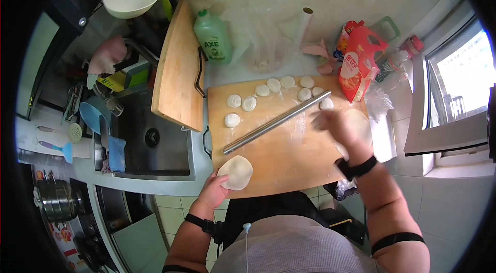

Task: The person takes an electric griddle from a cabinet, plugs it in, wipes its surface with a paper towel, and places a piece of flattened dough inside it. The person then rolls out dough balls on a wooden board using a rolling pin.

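Observation:
My left hand (213, 191) pinches the edge of a thin, flat dough round (237, 172) at the front left of the wooden board (289, 167). My right hand (333, 125) is over the right part of the board, its fingers smeared by motion, so I cannot see whether they hold anything. Beneath my right wrist and forearm lies flat rolled dough (360, 124), partly hidden. A steel rolling pin (276, 122) rests diagonally across the board. Several small dough pieces (233, 120) sit along the back and left, with flour dusted among them.
On the left, a second wooden board (178, 74) stands upright beside the sink (139, 141). Behind the work surface are a green detergent bottle (213, 38) and a paper-like tube (305, 25). A red flour bag (356, 66) stands at the back right, near an open window (454, 82).

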Action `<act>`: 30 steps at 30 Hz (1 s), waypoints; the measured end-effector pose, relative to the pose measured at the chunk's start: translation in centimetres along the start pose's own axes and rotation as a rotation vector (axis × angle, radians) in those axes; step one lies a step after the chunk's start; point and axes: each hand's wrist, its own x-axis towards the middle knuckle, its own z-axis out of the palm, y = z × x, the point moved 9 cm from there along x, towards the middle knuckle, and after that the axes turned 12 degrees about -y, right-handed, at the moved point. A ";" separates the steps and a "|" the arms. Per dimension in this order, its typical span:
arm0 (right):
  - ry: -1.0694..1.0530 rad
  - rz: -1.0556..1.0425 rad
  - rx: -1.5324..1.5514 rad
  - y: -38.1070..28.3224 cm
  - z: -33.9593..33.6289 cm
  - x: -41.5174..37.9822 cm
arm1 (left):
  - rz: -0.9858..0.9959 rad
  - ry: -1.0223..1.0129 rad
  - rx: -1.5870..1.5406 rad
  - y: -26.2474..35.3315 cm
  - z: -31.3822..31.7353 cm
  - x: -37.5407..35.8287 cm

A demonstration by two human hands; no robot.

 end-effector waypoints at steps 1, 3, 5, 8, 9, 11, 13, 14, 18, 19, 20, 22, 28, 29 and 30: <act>0.000 0.098 -0.468 -1.6 3.4 -0.6 | 0.005 0.000 0.000 -0.1 -0.1 -0.3; -0.041 0.132 -0.400 -1.2 8.0 -0.9 | 0.015 -0.047 0.017 -0.3 0.2 -0.8; 0.026 -0.037 -0.419 0.7 8.7 -0.7 | -0.001 -0.038 0.033 -0.4 0.1 -1.4; 0.118 -0.172 -0.547 3.2 8.7 -2.0 | -0.007 -0.018 0.057 -0.5 -0.2 -1.8; 0.132 -0.138 -0.657 3.6 9.0 -2.6 | 0.007 0.000 0.062 -0.4 -0.4 -2.0; 0.000 -0.124 -0.870 4.1 12.1 -3.4 | 0.014 -0.007 0.061 -0.5 -0.7 -2.2; -0.242 -0.108 -1.158 5.6 17.1 -3.6 | 0.014 -0.015 0.063 -0.4 -0.7 -2.3; -0.321 -0.144 -1.163 5.1 19.3 -3.8 | 0.021 -0.017 0.057 -0.3 -0.6 -2.3; -0.524 -0.253 -1.163 4.2 22.5 -4.4 | 0.027 0.002 0.062 0.4 -0.4 -2.7; -0.522 -0.250 -1.161 4.2 21.8 -4.5 | 0.023 0.001 0.064 0.5 -0.4 -2.8; -0.418 -0.213 -1.190 4.1 19.5 -4.4 | 0.030 0.011 0.071 0.6 -0.4 -2.8; -0.243 -0.076 -1.243 4.1 14.9 -4.7 | 0.038 0.022 0.077 0.9 -0.5 -2.9; -0.316 -0.157 -1.204 4.3 17.2 -6.6 | 0.039 0.001 0.016 0.5 0.1 -2.1; -0.393 -0.254 -1.171 3.7 18.8 -6.5 | 0.005 -0.014 0.012 0.1 1.0 -1.5; -0.359 -0.261 -1.184 3.4 18.9 -5.9 | -0.029 -0.028 0.011 -0.2 1.8 -0.9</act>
